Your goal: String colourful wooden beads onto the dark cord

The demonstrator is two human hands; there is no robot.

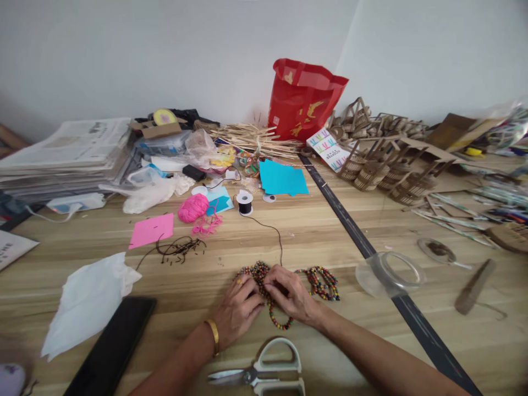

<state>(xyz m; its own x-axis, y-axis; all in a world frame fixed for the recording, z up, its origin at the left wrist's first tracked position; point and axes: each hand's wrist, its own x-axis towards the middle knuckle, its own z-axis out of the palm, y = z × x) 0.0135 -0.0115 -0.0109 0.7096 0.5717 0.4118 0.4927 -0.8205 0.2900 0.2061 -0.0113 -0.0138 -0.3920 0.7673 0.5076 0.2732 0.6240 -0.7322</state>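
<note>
Head view: both hands, left [238, 308] and right [289, 294], are pinching multicoloured wooden bead strands [317, 280] lying crosswise on the wooden table [330, 231], white-handled scissors [264, 374] lying just beside them.

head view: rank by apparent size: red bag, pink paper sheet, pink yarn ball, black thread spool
1. red bag
2. pink paper sheet
3. pink yarn ball
4. black thread spool
The bag stands farthest from the camera yet looks largest, so that rank is safe.
</note>
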